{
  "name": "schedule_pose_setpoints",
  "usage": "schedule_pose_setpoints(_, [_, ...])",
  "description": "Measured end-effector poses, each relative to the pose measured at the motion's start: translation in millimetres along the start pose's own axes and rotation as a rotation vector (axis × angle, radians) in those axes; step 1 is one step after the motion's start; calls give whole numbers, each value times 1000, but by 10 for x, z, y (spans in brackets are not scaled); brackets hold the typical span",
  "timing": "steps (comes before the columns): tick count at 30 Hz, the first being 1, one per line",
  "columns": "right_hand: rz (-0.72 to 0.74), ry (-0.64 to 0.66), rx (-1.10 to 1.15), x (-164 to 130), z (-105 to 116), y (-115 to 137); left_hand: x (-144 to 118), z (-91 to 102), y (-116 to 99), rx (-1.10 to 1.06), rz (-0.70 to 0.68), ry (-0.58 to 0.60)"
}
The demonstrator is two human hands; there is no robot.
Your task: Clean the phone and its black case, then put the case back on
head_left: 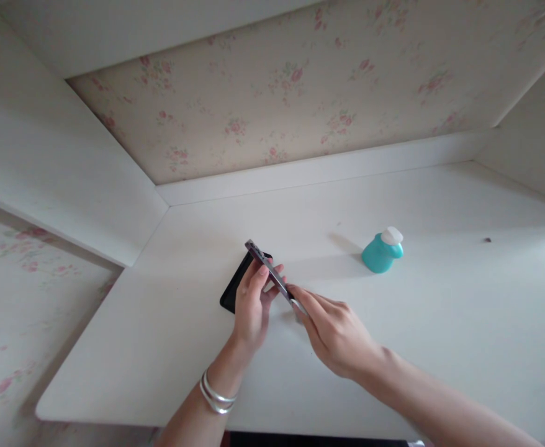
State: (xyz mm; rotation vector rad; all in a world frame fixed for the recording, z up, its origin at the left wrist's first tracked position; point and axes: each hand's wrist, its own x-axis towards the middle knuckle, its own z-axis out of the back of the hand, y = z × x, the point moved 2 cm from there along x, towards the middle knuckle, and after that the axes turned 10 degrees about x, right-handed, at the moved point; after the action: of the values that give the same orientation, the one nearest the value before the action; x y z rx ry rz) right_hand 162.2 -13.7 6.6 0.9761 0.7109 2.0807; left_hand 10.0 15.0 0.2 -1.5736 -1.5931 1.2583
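Note:
My left hand (252, 301) is closed around a smartphone (272, 273), thumb on one side and fingers on the other. The phone is tilted and shows nearly edge-on, its camera bumps towards the upper end. At its lower end my right hand (331, 326) is closed, fingertips touching the phone. A small whitish piece (299, 307) shows between those fingers; its kind cannot be made out. Partly hidden behind my left hand, a black phone case (236, 284) lies on the white desk (170, 335).
A turquoise bottle (377, 254) with a white top stands to the right of my hands. Farther right lies a tiny dark object (487, 239). White panels (67, 136) border the desk at the left and back, and a dark thing (319, 439) shows below the front edge.

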Motion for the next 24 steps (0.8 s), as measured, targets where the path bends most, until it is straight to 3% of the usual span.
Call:
schedule_pose_setpoints(2, [-161,-30,129,39,97,-7,-13,-7,-45,-96,60,29])
schedule_pose_setpoints(4, [-247,-177,165,85,229,-60,-29,-16,-92,-189,154,86])
schedule_pose_setpoints(7, [-162,-367,-58,149,415,-184,-60,-25,-142,-261,280,174])
schedule_pose_setpoints(11, [-201,-235,-510,176,491,-375,-106,-42,-145,-281,354,322])
schedule_pose_setpoints(14, [-304,-189,-587,160,508,-441,-130,-51,-108,-286,415,396])
schedule_pose_setpoints(18, [-472,-186,-367,180,563,-439,-141,-65,-78,-284,461,467])
schedule_pose_setpoints(24, [-771,-211,333,208,595,-465,-174,-93,-64,-259,503,522])
